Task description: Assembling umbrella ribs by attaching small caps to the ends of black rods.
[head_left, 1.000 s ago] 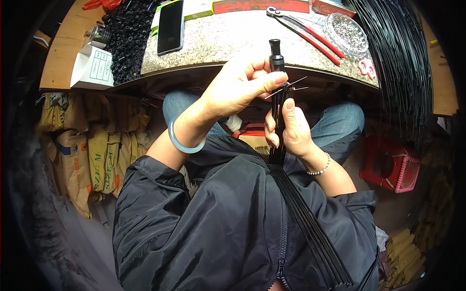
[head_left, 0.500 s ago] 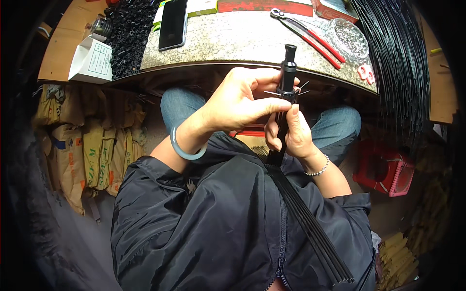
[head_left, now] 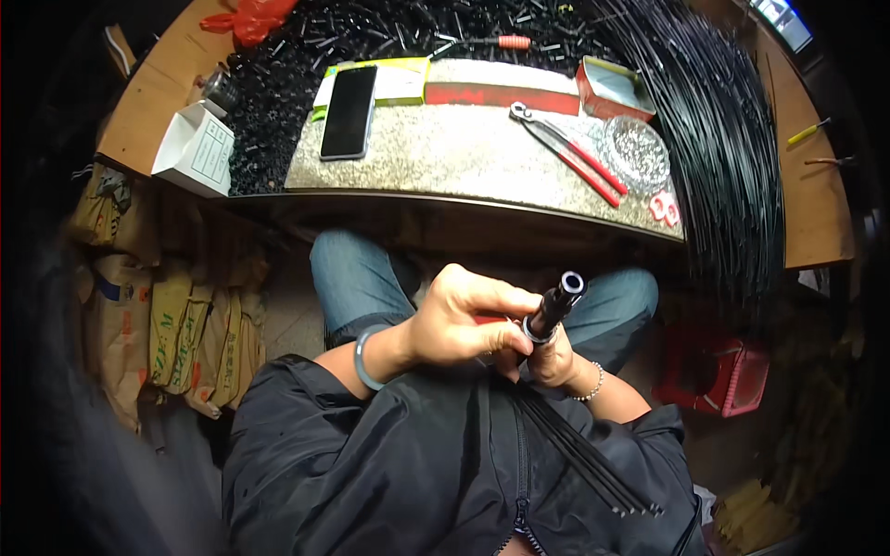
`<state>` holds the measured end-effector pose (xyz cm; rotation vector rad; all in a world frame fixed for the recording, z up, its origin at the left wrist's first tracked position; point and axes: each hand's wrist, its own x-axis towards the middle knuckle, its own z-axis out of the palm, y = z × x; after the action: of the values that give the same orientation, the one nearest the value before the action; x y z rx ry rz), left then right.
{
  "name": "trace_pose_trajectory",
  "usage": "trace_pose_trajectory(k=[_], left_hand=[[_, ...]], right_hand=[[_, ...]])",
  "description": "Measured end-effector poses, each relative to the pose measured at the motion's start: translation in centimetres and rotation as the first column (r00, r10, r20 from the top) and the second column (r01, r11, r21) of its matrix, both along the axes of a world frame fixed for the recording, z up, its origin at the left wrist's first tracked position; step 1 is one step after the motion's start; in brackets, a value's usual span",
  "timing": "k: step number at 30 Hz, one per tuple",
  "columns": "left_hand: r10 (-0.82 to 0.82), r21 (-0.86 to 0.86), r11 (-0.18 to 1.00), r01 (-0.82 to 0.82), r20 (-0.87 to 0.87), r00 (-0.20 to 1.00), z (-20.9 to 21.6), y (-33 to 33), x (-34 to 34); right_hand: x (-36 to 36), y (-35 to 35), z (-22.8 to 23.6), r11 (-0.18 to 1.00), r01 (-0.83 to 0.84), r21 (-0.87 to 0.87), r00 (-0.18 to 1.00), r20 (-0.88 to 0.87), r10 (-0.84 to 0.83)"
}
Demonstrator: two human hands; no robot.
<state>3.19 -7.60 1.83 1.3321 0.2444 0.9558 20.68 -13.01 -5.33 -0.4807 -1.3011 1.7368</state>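
Above my lap, what looks like an umbrella frame, with a black tubular end piece (head_left: 558, 307), points up and away, its round open mouth facing the camera. My left hand (head_left: 471, 318) is closed at the collar near the tube's base, thumb and fingers pinching there. Just below, my right hand (head_left: 554, 360) wraps round the frame; part of it is hidden behind the tube and the left hand. A bundle of thin black rods (head_left: 586, 456) runs from the hands down across my dark jacket, tips at the lower right.
On the bench top (head_left: 445, 153) lie a phone (head_left: 349, 113), red-handled pliers (head_left: 570, 156), a glass dish (head_left: 636, 153) and an open red box (head_left: 612, 90). Long black rods (head_left: 718, 157) hang over the right edge. Small black parts (head_left: 255, 120) cover the left. A red basket (head_left: 714, 371) stands below.
The view has tilted up, showing more of the bench. The tube has tipped so its open end faces the camera. Both hands stay on the frame, lower in the picture.
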Motion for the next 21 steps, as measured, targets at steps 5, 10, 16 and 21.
trace_pose_trajectory(k=[5,10,16,21], left_hand=[[-0.088,-0.422,0.893,0.155,0.173,0.981,-3.1,4.6,1.3],[-0.222,-0.395,0.834,0.385,0.399,0.890,-3.9,9.3,0.9],[-0.549,-0.093,0.418,0.904,0.766,0.333,-6.1,11.6,0.8],[0.339,0.015,0.940,-0.342,0.096,0.936,0.5,2.6,2.2]], right_hand=[[-1.5,5.9,2.9,0.995,0.005,-0.097,0.998,-0.061,-0.011],[-2.0,9.3,4.2,0.999,-0.041,-0.011,0.999,-0.020,0.040],[-3.8,8.5,3.7,0.917,0.375,0.140,0.926,-0.004,-0.378],[-4.3,7.2,4.4,0.740,0.622,0.256,0.731,0.150,-0.666]])
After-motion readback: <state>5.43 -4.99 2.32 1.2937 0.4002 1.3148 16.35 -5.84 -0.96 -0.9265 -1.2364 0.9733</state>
